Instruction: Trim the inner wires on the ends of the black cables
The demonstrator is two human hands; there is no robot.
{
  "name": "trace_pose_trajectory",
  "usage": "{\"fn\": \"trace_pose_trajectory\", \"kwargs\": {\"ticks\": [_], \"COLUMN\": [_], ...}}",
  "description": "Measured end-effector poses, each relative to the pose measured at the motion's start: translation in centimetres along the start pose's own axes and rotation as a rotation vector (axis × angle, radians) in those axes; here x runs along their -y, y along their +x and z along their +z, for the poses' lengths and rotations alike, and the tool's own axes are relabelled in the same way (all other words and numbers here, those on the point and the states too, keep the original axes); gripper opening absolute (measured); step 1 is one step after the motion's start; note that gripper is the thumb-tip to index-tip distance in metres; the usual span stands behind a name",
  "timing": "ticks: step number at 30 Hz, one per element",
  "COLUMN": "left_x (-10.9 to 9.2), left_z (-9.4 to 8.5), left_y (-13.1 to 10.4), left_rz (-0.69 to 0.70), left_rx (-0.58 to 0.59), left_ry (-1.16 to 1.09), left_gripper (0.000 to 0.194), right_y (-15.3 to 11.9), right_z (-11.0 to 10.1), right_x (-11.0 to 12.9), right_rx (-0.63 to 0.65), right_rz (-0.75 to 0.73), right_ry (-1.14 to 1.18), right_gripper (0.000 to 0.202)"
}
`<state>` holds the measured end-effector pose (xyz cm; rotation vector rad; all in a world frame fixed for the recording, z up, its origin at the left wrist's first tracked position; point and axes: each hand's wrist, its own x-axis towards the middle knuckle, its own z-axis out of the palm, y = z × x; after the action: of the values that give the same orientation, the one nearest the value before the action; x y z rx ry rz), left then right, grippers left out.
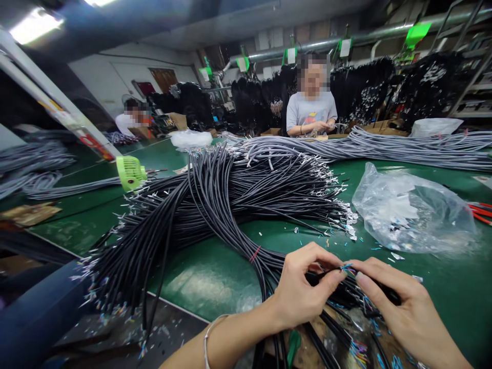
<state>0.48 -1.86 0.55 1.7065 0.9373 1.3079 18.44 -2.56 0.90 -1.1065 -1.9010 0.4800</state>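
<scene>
Pile [269,189] of black cables, on green table [200,282]. Cable end [347,267] with blue wires, in front of pile, toward right. Left hand [307,282], front of pile: pinching cable end between thumb and forefinger. Right hand [402,297], right of left hand: fingertips at same wires, pinched or loose impossible to tell. Clear bag [415,215], right of pile, with white and blue scraps inside. Second bag [191,139], behind pile. White sheets [345,47], high beyond pile: too small to read. Red marks [93,145] on post, left of pile: illegible.
</scene>
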Motion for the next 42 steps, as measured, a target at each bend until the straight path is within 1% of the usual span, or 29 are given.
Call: {"fn": "trace_pose_trajectory", "kwargs": {"ticks": [5,10,14,17,20,23,25,26,28,31,33,35,38,40,42], "left_x": [0.1,0.1,0.3,0.6,0.7,0.3,0.1,-0.1,-0.2,0.0,0.3,0.7,1.2,1.2,1.0], "left_z": [0.0,0.1,0.3,0.4,0.3,0.0,-0.2,-0.4,-0.7,-1.5,-2.1,-2.5,-2.7,-2.6,-2.3], "left_y": [-0.1,0.0,0.1,0.1,0.0,0.1,0.3,0.5,0.9,1.7,2.1,2.3,2.3,2.3,2.2], "left_rz": [-0.008,0.003,-0.031,-0.053,0.002,0.041,-0.004,-0.051,-0.181,-0.353,-0.424,-0.465,-0.476,-0.462,-0.446], "left_rx": [-0.004,-0.004,-0.069,-0.104,-0.079,-0.019,0.047,0.087,0.179,0.357,0.471,0.543,0.580,0.570,0.549], "left_ry": [0.009,0.035,0.072,0.047,0.088,0.170,0.132,0.062,-0.146,-0.424,-0.526,-0.605,-0.677,-0.671,-0.639], "left_gripper": [0.011,0.014,0.021,0.014,0.011,0.017,0.024,0.028,0.036,0.045,0.046,0.045,0.041,0.040,0.039], "right_y": [0.0,-0.2,-0.3,-0.6,-0.8,-0.9,-0.8,-0.8,-0.7,-0.7,-0.6,-0.6,-0.5,-0.6,-0.6], "right_z": [-0.1,0.1,0.5,0.9,1.1,1.1,1.1,1.0,0.8,0.5,0.4,0.4,0.4,0.2,-0.1], "right_x": [-0.1,-0.1,-0.3,-0.4,-0.3,-0.2,-0.1,-0.1,-0.1,0.0,0.1,0.1,-0.2,-0.4,-0.4], "right_rx": [0.008,-0.026,-0.045,-0.074,-0.115,-0.132,-0.126,-0.117,-0.091,-0.052,-0.029,-0.012,0.005,-0.051,-0.147], "right_rz": [-0.018,-0.002,0.011,0.022,-0.011,-0.066,-0.090,-0.099,-0.110,-0.126,-0.138,-0.148,-0.150,-0.119,-0.070], "right_ry": [-0.026,-0.050,-0.053,-0.054,-0.072,-0.090,-0.092,-0.088,-0.076,-0.054,-0.035,-0.013,-0.012,-0.068,-0.130], "right_gripper": [0.021,0.022,0.022,0.020,0.017,0.018,0.019,0.019,0.021,0.022,0.022,0.023,0.023,0.021,0.018]}}
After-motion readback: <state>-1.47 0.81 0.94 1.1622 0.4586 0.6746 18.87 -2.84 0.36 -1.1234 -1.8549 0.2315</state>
